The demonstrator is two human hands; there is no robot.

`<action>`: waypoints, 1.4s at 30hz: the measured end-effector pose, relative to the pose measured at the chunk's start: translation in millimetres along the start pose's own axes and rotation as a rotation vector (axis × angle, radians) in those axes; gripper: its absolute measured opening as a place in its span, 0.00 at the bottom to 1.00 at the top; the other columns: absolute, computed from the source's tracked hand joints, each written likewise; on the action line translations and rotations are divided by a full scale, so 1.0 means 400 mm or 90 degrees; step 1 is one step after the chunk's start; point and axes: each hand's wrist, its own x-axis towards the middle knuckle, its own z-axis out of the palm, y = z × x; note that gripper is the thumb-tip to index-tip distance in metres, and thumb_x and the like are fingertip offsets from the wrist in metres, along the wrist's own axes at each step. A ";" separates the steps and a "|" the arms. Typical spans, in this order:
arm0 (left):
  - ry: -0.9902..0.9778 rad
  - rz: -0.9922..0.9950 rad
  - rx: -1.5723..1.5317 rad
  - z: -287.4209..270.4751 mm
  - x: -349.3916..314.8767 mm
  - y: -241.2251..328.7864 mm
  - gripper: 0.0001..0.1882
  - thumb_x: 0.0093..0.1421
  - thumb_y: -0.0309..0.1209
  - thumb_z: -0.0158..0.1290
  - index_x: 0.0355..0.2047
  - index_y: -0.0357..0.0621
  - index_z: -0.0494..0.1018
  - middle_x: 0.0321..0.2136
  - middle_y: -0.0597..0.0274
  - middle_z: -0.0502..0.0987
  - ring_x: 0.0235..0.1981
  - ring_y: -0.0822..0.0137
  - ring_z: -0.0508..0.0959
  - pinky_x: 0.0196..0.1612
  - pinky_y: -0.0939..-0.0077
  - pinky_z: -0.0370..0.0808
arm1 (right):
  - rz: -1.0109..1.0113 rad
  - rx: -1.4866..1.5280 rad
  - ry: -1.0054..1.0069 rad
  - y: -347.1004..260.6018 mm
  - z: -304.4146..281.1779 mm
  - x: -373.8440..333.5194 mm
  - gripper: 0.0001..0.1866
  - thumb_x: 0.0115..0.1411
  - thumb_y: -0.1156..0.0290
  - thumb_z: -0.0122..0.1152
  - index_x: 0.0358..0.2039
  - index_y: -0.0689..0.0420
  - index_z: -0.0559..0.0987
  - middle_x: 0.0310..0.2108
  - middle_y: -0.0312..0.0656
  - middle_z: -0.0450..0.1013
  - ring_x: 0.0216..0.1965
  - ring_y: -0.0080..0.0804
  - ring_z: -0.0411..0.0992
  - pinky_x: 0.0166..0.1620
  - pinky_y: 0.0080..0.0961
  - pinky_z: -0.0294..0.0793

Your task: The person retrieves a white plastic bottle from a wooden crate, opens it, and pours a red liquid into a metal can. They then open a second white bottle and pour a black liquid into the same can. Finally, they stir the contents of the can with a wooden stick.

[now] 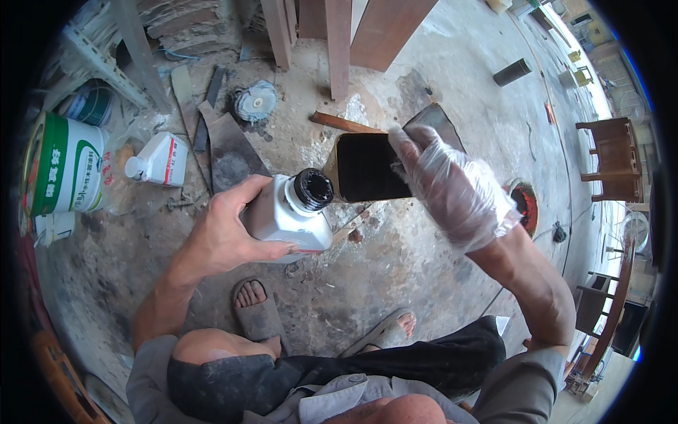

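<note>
My left hand (222,230) is wrapped round a white plastic bottle (286,222), which has no cap on it. Its neck and mouth (313,189) are coated in glossy black. Just right of the bottle stands a square metal tin (337,169) with a very dark inside. The tin's cut lid (439,121) is folded back at its far right. My right hand (452,187), in a thin clear plastic glove, is over the tin's right rim. Its fingers are curled there, and what they hold, if anything, is hidden.
Another white bottle (164,160) and a green-and-white bucket (67,164) stand at left. Beyond the tin are a wooden stick (346,123), a round cloth-like bundle (256,101) and upright brown boards (337,46). A dark cylinder (512,72) and wooden chair (611,159) are at right.
</note>
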 end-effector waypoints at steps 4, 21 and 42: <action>-0.005 0.008 -0.027 0.007 0.000 -0.014 0.39 0.41 0.33 0.73 0.53 0.35 0.72 0.44 0.56 0.79 0.48 0.68 0.77 0.55 0.71 0.71 | 0.179 0.206 0.068 -0.023 -0.013 0.015 0.22 0.69 0.62 0.57 0.55 0.65 0.71 0.29 0.46 0.76 0.28 0.33 0.77 0.34 0.24 0.78; -0.002 0.101 0.031 0.043 0.012 -0.023 0.39 0.41 0.36 0.74 0.54 0.34 0.72 0.42 0.47 0.82 0.44 0.59 0.83 0.49 0.67 0.78 | -0.203 0.216 -0.065 -0.090 -0.023 0.049 0.27 0.53 0.78 0.67 0.55 0.57 0.74 0.43 0.48 0.71 0.43 0.50 0.75 0.41 0.38 0.79; 0.037 0.208 0.050 0.048 0.007 -0.060 0.35 0.43 0.38 0.73 0.50 0.40 0.72 0.39 0.50 0.82 0.40 0.54 0.84 0.45 0.64 0.80 | -0.131 0.137 -0.172 -0.142 -0.035 0.076 0.29 0.52 0.68 0.74 0.53 0.58 0.74 0.33 0.46 0.78 0.32 0.44 0.80 0.35 0.35 0.79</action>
